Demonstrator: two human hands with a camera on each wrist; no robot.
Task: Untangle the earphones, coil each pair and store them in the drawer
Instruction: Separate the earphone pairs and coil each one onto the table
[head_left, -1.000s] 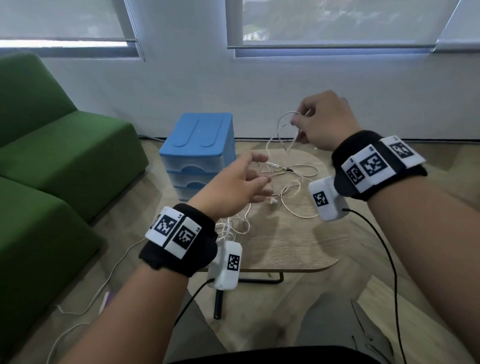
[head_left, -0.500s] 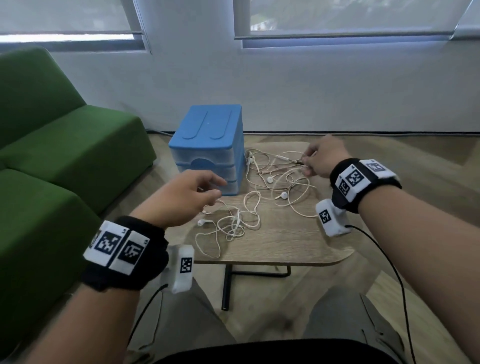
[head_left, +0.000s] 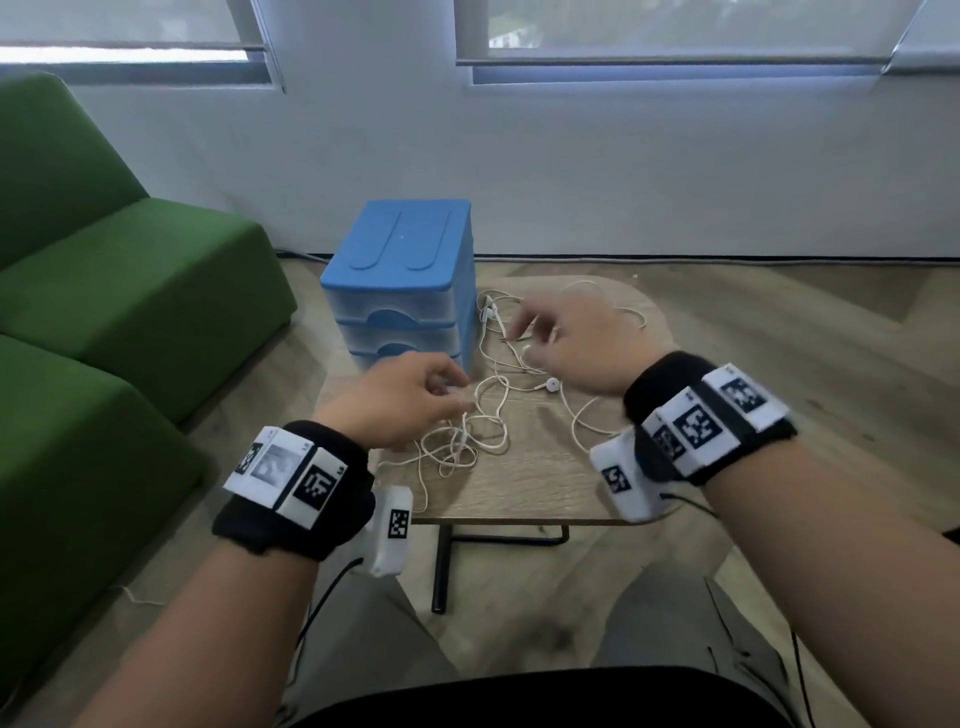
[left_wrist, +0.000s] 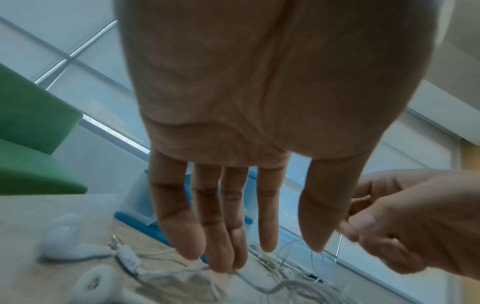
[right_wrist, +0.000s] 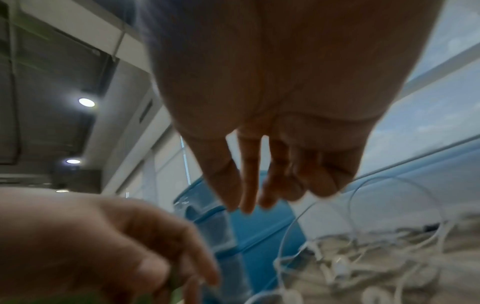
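Observation:
Tangled white earphones (head_left: 460, 441) lie spread on the small wooden table (head_left: 524, 483), with one earbud (head_left: 552, 385) near the middle. My left hand (head_left: 452, 387) hovers over the near tangle; in the left wrist view its fingers (left_wrist: 221, 257) are straight and the tips touch the cables (left_wrist: 259, 288). My right hand (head_left: 519, 332) is blurred above the far cables. The left wrist view shows my right hand (left_wrist: 358, 228) pinching a thin cable between thumb and finger. The blue drawer unit (head_left: 400, 260) stands at the table's left rear, drawers closed.
A green sofa (head_left: 104, 312) fills the left side. The table stands on a black metal leg (head_left: 440, 566) over wooden flooring, with the white wall and windows behind. My knees are just below the table's near edge.
My right hand came down from holding a cable up high to low over the table. My left hand drew back, then reached onto the near tangle.

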